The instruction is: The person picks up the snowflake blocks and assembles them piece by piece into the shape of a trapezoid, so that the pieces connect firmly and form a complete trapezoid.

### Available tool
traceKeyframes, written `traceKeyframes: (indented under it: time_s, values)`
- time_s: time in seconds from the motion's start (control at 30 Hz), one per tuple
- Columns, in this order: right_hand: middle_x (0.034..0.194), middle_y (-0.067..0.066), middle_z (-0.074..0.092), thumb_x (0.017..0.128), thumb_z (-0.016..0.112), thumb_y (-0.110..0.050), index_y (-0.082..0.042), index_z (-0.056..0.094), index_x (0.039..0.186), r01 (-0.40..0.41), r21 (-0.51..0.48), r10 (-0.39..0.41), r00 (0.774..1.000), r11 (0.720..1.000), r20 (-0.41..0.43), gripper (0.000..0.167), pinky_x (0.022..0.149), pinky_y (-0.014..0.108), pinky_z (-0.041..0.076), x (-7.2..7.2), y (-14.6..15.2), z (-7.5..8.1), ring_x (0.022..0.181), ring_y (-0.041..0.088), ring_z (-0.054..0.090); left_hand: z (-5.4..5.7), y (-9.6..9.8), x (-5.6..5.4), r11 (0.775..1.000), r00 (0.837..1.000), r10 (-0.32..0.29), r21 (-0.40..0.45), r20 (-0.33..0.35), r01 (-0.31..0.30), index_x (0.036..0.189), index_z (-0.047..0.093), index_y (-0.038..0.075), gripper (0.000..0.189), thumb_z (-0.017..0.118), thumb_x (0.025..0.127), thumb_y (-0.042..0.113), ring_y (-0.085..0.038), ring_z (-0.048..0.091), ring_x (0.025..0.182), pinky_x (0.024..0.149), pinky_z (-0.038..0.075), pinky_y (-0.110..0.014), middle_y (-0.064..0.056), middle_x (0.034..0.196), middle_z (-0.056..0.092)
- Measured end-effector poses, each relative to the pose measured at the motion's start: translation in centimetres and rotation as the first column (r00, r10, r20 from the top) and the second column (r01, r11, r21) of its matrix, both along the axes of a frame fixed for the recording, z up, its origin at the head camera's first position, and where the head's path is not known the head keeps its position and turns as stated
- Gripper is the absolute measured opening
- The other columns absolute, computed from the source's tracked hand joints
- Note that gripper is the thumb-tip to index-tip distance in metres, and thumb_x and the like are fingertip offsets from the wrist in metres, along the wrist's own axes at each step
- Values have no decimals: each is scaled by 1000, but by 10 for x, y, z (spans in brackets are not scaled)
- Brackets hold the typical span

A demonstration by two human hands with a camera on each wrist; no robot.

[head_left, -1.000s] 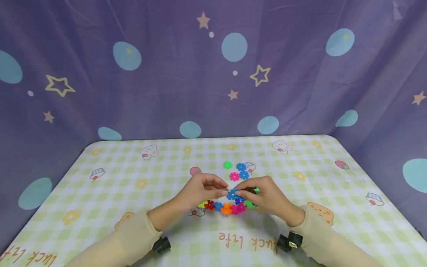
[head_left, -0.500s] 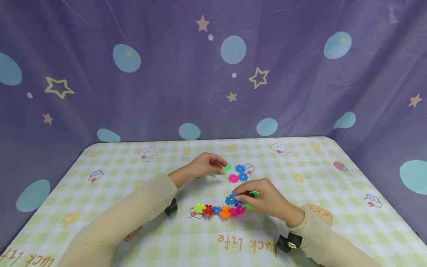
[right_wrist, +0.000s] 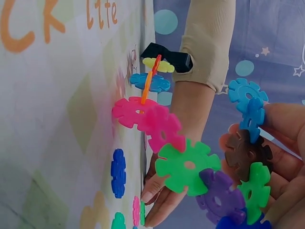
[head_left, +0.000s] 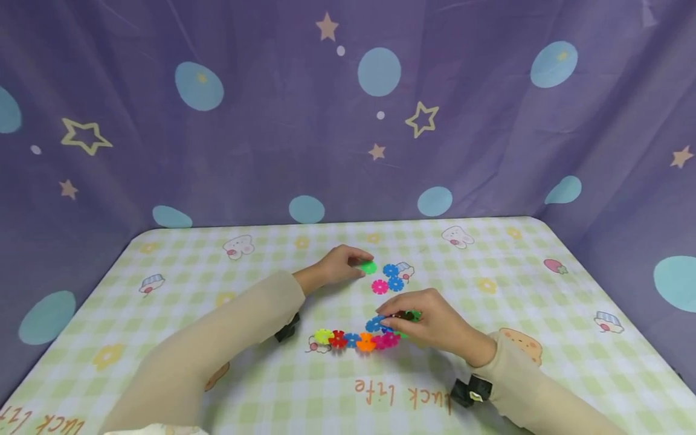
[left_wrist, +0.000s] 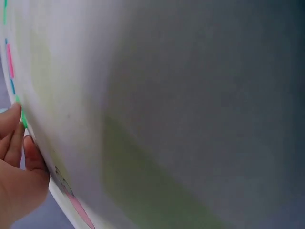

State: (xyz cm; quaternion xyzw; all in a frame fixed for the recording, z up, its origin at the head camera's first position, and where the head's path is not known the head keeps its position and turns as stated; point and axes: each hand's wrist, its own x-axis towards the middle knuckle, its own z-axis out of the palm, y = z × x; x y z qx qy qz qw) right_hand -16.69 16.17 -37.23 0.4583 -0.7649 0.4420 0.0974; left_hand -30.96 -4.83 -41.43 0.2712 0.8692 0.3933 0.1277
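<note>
My right hand (head_left: 429, 315) pinches a blue snowflake disc (head_left: 375, 324) at the end of a chain of interlocked plastic discs. The right wrist view shows brown (right_wrist: 248, 152), green (right_wrist: 188, 164), purple (right_wrist: 220, 195) and pink discs (right_wrist: 136, 112) slotted together edge to edge. In the head view the chain curves low over the table to a yellow disc (head_left: 323, 336) at its left end. Farther back, my left hand (head_left: 339, 264) touches a loose green disc (head_left: 368, 267) with its fingertips. In the left wrist view its thumb (left_wrist: 35, 155) stands apart from that disc.
Loose discs lie right of my left hand: a pink one (head_left: 379, 286) and two blue ones, the farther blue disc (head_left: 390, 270) and the nearer blue disc (head_left: 396, 283). A checked cloth covers the table (head_left: 179, 314). A purple curtain (head_left: 272, 121) hangs behind it.
My left hand has left the blue disc near my right hand and moved back to the loose green disc. My right hand has kept hold of the chain in nearly the same place.
</note>
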Motion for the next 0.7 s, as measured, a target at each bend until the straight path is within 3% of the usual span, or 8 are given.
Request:
traceKeyframes:
  time_s: [0.27, 0.5, 0.7]
  values:
    - [92, 3, 72, 83, 70, -1, -8, 73, 95, -2, 8, 2, 1000, 1000, -8, 14, 67, 21, 53, 0, 0, 1, 81, 9, 66, 2, 3, 3, 998, 994, 17, -52, -109, -23, 107, 72, 8, 27, 74, 80, 6, -18, 62, 97, 86, 50, -29, -5, 108, 70]
    - [92, 3, 72, 83, 70, -2, -9, 73, 95, 9, 7, -9, 1000, 1000, 21, 14, 69, 24, 54, -2, 1, 1, 81, 9, 66, 12, 3, 7, 994, 992, 75, -77, -97, -83, 107, 71, 6, 34, 80, 75, 14, -16, 65, 92, 84, 52, -28, -4, 102, 71]
    - [90, 3, 72, 83, 70, -2, -8, 73, 95, 7, -3, -6, 1000, 1000, 27, 14, 62, 20, 52, -2, 2, -1, 71, 6, 62, 22, -4, 17, 996, 996, 85, -4, -41, -85, 110, 70, 4, 35, 78, 78, 17, -17, 65, 90, 77, 54, -27, -5, 104, 70]
